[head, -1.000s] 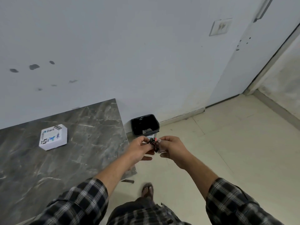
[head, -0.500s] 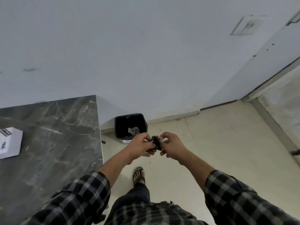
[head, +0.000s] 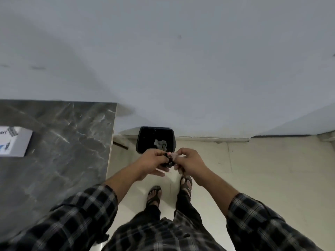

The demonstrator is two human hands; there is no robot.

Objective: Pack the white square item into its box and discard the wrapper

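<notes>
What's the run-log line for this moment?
stage: discard wrapper | hands: left and right both pinch wrapper | bin: just beyond hands | box: on table

Left hand (head: pixel 154 161): held in front of the body, fingers pinched on the dark end of a small crumpled wrapper (head: pixel 170 157).
Right hand (head: pixel 188 161): pinched on the pale end of the same wrapper, touching the left.
Bin (head: pixel 155 139): black, open, seen on the floor against the wall, just beyond the hands; pale scrap inside.
Tabletop (head: pixel 63 151): dark marble, at the left.
Box (head: pixel 13 141): white, printed, lying on the tabletop, cut by the left edge.
Feet: sandalled, on pale floor tiles.
</notes>
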